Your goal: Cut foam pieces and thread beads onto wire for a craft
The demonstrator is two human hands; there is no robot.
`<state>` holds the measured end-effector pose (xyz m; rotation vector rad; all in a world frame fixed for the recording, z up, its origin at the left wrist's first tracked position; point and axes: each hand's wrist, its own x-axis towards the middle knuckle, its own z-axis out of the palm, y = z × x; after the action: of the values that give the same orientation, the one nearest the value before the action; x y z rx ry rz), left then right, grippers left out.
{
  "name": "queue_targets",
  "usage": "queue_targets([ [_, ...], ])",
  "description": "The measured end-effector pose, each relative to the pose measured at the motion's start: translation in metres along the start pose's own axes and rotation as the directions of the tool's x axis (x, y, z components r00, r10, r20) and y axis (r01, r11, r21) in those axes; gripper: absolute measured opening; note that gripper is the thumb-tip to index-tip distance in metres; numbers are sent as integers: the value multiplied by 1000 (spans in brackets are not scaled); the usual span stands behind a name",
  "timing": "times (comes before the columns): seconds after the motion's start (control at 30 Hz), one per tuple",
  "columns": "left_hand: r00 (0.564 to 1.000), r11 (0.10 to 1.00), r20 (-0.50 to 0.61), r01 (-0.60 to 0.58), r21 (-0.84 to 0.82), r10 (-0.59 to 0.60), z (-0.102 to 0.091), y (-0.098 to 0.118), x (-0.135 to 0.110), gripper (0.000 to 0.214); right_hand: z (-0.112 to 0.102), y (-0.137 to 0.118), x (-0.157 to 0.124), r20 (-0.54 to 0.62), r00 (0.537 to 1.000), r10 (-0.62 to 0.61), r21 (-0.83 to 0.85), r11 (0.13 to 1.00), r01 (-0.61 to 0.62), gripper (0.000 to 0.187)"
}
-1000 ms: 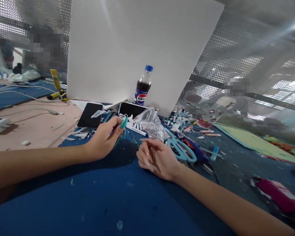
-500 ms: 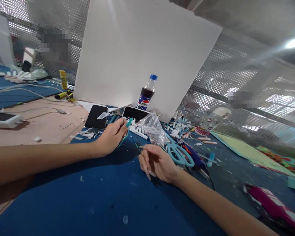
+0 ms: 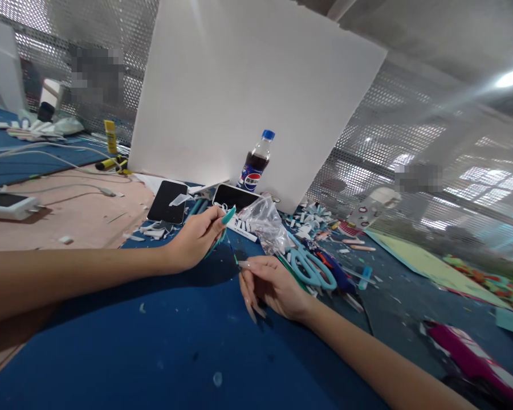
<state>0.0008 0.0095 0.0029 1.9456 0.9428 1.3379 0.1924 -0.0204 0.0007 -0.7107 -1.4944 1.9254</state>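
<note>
My left hand point(image 3: 192, 239) is closed, its thumb and fingers bent together above the blue table mat point(image 3: 154, 341). A pointed teal piece point(image 3: 229, 216), like a long nail, sticks out at the thumb tip, and more teal shows under the fingers. Whether something lies inside that hand is hidden. To its right, my right hand point(image 3: 277, 285) pinches a thin dark stick point(image 3: 235, 256) with a green band between thumb and forefinger. The stick slants up toward the left hand. The right hand's other fingers, with long pale nails, hang curled below.
Behind the hands are two dark-screened devices point(image 3: 167, 202), a cola bottle point(image 3: 254, 162), a clear plastic bag point(image 3: 267, 222) and white scraps point(image 3: 312, 219). Blue-handled scissors point(image 3: 310, 267) lie beside my right hand. A white board point(image 3: 256, 74) stands behind, a magenta object point(image 3: 474, 353) at right.
My right hand has dropped slightly and moved a little left with the stick. The teal piece at my left thumb has shifted slightly right.
</note>
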Motion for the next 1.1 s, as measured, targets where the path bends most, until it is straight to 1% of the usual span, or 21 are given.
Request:
queue_targets([
  [0.13,998,998,35,-53,34,51,-1,1,-1,23,3,0,-2,-9,1000,2,-60,998,-3,34],
  [0.23,995,995,59,-84,49,81,-1,1,-1,22,3,0,-2,-14,1000,0,-71,997,-1,33],
  [0.43,992,991,46,-118,66,115,-1,1,-1,22,1,1,-2,-9,1000,-7,-68,998,7,31],
  [0.87,995,991,50,-95,93,91,-1,3,-1,22,3,-2,-2,-23,1000,15,-42,999,-16,27],
  [1.1,996,990,52,-85,114,79,-2,4,-1,24,3,-3,-2,15,1000,19,-30,999,-18,25],
])
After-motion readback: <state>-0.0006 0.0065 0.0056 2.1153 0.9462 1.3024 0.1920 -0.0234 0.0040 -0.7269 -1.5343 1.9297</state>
